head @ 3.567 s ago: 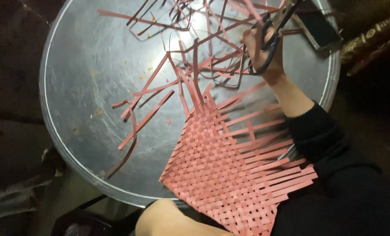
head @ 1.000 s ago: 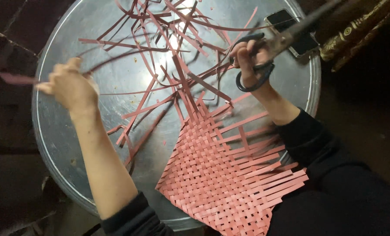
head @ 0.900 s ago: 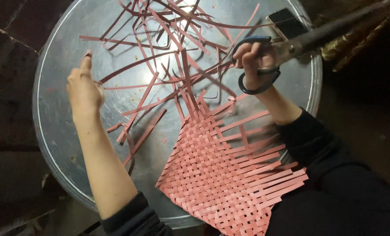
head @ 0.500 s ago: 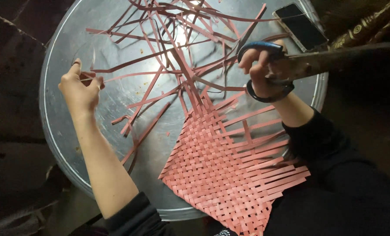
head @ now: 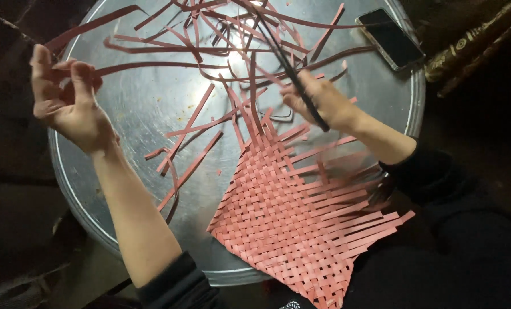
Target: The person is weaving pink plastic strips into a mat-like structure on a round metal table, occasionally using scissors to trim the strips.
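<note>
A pink woven mat of paper strips [head: 292, 220] lies on a round metal tray [head: 135, 120], its loose strip ends [head: 232, 51] fanning toward the far side. My left hand [head: 66, 106] is raised at the tray's left edge, pinching one long pink strip [head: 152, 66] that runs right across the tray. My right hand [head: 321, 103] hovers above the mat's far edge and grips dark scissors [head: 289, 71], the blades pointing up and left into the loose strips.
A dark phone [head: 390, 37] lies on the tray's far right rim. Short cut strips [head: 189, 146] lie scattered on the tray left of the mat. Dark floor surrounds the tray; patterned fabric [head: 472, 43] sits at the far right.
My left hand came in, reached the left rim and took a long strip, lifting it. My right hand swung the scissors from pointing right to pointing up-left over the strips.
</note>
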